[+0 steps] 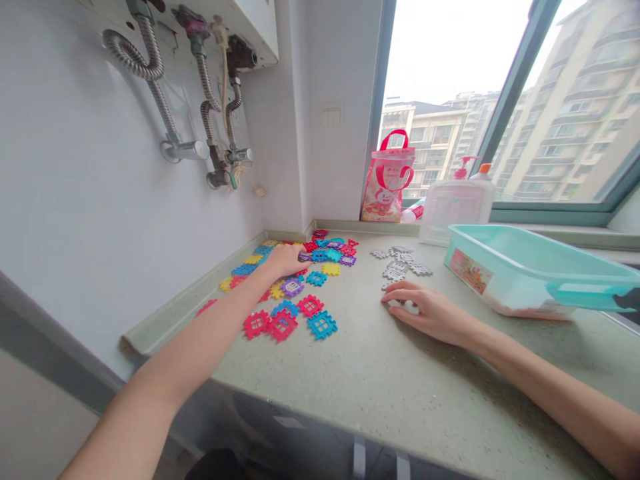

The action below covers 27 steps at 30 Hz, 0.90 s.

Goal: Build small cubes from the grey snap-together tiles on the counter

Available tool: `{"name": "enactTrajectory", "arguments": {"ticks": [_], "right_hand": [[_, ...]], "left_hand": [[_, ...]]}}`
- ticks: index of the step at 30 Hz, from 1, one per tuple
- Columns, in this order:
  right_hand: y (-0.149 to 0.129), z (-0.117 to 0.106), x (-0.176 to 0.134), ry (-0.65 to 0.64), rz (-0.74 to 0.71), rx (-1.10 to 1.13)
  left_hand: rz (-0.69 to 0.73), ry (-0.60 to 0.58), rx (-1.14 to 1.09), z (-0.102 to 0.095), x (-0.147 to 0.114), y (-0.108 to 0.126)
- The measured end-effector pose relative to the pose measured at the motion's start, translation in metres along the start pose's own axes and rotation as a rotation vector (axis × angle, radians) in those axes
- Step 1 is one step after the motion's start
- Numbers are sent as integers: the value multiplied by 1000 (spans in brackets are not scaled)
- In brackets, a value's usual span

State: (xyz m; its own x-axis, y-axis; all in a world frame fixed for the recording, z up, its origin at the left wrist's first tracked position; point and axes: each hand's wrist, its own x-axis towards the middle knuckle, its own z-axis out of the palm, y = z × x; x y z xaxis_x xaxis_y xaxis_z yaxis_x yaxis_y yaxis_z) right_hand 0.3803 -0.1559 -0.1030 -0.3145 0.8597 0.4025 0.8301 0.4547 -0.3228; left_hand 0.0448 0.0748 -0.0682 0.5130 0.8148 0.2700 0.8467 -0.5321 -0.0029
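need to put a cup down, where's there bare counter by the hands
Bare counter runs along the near edge of the counter, between the two forearms. A narrow bare strip lies between the coloured tiles and the white tiles. It is crowded under the left hand among the tiles, around the right hand, and by the teal bin.

Single head-worn view, looking forward and down, close over the countertop (380,373), edges perhaps warped

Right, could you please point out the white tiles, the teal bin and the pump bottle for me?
white tiles (403,261), head view, middle of the pile.
teal bin (505,248), head view, its rim.
pump bottle (453,203), head view, clear body.
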Motion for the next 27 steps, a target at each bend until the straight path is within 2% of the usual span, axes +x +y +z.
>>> {"name": "enactTrajectory", "arguments": {"ticks": [9,15,22,27], "right_hand": [[-4,-3,0,-22,11,12],[-2,-2,0,-17,6,14],[-5,-5,0,-40,13,5],[-8,-7,1,-51,17,13]], "left_hand": [[-94,38,7,4,5,-21],[-3,-7,-67,6,5,-17],[40,-112,-141,-7,0,-14],[113,-30,40,-17,-5,-9]]}}
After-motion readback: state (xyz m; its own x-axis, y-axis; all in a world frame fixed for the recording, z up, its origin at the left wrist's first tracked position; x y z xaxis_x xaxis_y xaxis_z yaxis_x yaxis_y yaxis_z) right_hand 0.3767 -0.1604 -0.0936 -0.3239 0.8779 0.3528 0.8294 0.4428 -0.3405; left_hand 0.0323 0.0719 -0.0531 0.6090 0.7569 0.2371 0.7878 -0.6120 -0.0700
